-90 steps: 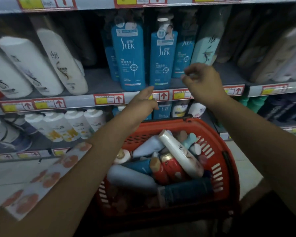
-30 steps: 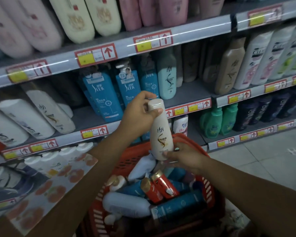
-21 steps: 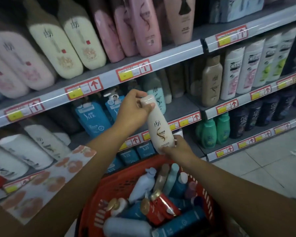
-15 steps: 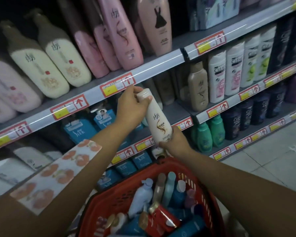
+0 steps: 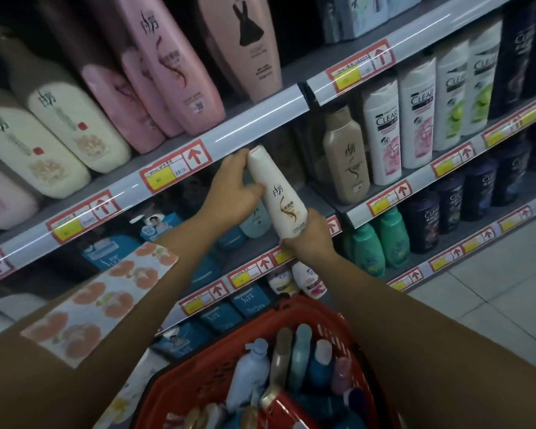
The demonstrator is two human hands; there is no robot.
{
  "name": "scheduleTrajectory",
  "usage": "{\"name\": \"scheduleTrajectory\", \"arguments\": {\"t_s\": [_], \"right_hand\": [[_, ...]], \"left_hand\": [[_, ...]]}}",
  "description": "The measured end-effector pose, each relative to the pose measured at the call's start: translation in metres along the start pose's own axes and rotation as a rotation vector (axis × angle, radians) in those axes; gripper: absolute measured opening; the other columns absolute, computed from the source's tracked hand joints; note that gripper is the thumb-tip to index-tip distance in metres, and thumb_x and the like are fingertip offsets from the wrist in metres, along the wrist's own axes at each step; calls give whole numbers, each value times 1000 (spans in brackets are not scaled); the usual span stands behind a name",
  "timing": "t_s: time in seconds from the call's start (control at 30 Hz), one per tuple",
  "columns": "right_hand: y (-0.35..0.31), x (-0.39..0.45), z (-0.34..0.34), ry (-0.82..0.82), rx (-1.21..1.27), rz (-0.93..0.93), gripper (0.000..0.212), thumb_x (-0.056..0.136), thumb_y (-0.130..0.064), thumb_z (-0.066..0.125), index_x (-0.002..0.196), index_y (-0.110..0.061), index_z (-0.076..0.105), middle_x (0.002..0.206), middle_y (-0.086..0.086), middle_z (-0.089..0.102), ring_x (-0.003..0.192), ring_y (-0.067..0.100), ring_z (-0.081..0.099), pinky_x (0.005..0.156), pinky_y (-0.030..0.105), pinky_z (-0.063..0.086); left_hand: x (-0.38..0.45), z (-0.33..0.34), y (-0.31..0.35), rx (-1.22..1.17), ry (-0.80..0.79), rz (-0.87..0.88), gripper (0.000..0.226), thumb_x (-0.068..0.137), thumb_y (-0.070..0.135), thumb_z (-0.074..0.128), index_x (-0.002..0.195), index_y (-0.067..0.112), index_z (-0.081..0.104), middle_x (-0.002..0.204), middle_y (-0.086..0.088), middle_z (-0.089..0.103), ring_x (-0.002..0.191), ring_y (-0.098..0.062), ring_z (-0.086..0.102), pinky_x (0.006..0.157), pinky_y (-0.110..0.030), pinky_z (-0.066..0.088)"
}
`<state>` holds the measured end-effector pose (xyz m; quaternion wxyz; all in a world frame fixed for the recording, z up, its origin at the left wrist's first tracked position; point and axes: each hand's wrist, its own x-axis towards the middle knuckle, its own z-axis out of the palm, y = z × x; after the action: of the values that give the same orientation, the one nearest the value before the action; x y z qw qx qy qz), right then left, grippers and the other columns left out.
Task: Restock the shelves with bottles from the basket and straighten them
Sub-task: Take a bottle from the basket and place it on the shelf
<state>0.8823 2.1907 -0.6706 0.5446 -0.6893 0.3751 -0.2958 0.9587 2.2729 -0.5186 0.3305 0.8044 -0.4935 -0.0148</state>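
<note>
Right now both hands are on one cream bottle (image 5: 280, 196), lifted in front of the shelving, well above the red basket (image 5: 198, 379) at six o'clock. The left hand (image 5: 234, 193) wraps the upper part of it, fingers curled round the capped end, which sits just under the price rail (image 5: 254, 125) of the upper shelf. The right hand (image 5: 310, 239) cups the wider bottom end, thumb and fingers curled round the base (its fingertips are hidden behind the bottle). The bottle tilts, cap toward eleven o'clock, base toward five.

Behind it, at about three o'clock, a tan bottle (image 5: 347, 159) stands upright on the middle shelf, with white bottles marked CLEAR (image 5: 382, 134) just beside that. Up at twelve o'clock, pink bottles (image 5: 167, 66) lean on the shelf above, and cream ones (image 5: 72, 119) lie toward ten. Green bottles (image 5: 379, 243) stand lower down at four o'clock.

The basket holds a jumble of bottles, several standing with caps up. A patterned sleeve (image 5: 102, 301) with orange shapes covers the left upper arm at eight o'clock.
</note>
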Motion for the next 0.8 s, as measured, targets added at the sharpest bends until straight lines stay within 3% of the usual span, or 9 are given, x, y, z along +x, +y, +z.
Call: {"name": "scheduleTrajectory", "arguments": {"t_s": [0.13,0.23,0.33,0.43,0.6,0.8], "right_hand": [[-2,4,13,74,-3,-30,75,63,-12,92,125,-8,48,124,11,50,107,26,56,82,37,52],[-7,9,16,124,4,-86,70,66,-11,88,124,-9,49,121,10,50,100,23,54,78,35,49],[-4,17,16,186,19,-109,67,65,-12,87,121,-12,50,118,8,51,99,22,54,78,35,49],[2,24,18,266,-82,-106,63,64,-23,85,116,-17,50,114,6,57,104,30,54,81,40,48],[0,28,26,266,-277,-96,60,65,-43,83,111,-17,53,111,3,64,109,29,47,81,37,25],[1,37,30,243,-269,-80,66,68,-42,87,116,-14,51,115,9,64,113,32,51,91,43,35]], "left_hand": [[11,-1,-4,8,-25,-17,44,89,7,66,128,15,48,123,-3,50,115,-16,55,92,-28,51],[18,-4,-10,-14,-41,-25,47,87,6,66,130,12,47,128,-6,55,118,-18,58,93,-32,55],[21,-5,-19,145,-58,68,56,86,13,69,135,15,41,132,-7,51,125,-23,52,102,-43,51],[21,-4,-23,297,-54,152,57,83,17,69,132,10,40,120,-4,48,120,-27,51,100,-48,49],[27,-1,-22,337,-47,218,62,82,24,69,135,15,39,124,-8,52,112,-21,52,94,-40,49],[37,-5,-24,403,-92,186,31,87,29,65,101,24,37,90,6,44,87,-18,47,72,-32,34]]}}
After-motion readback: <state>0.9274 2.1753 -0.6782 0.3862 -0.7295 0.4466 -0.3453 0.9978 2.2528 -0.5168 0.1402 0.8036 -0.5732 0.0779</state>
